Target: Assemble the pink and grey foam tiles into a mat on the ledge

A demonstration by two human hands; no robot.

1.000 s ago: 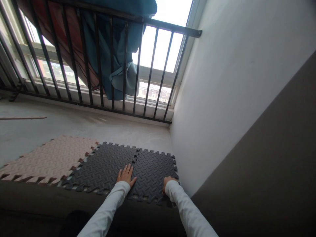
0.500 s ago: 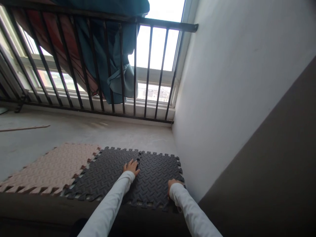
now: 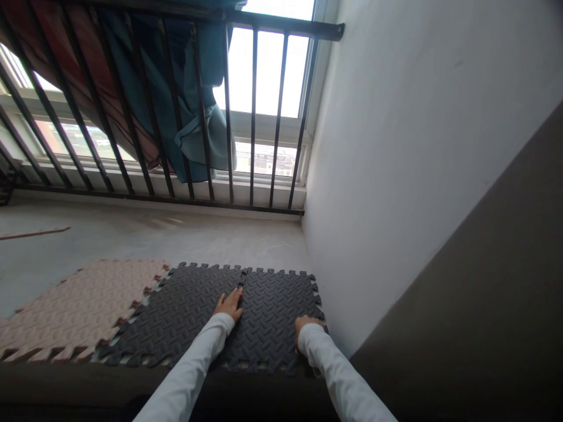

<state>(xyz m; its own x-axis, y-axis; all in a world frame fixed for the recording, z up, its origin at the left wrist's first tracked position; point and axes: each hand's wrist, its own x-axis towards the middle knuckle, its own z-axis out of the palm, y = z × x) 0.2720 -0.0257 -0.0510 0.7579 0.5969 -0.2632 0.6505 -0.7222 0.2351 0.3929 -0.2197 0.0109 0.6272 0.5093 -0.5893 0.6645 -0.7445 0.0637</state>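
Two dark grey foam mat tiles lie side by side, with toothed edges and a raised pattern. My left hand rests flat at their seam, fingers stretched out over the left dark tile. At the outer edge of the right dark tile, near the wall, my right hand is closed on the tile's border; its fingertips are hidden. A small gap shows at the far end of the seam. Left of the dark tiles lies a pink foam tile area, its edge teeth apart from theirs.
A white wall rises close on the right. Beyond the pale floor ledge stands a black metal railing before a window, with teal and red curtains behind it. A thin strip lies at the left. The ledge drops off in front.
My view has shifted slightly. My left hand has slid a little along the seam toward its far end, and its fingers lie closer together. My right hand stays at the tile's right edge.
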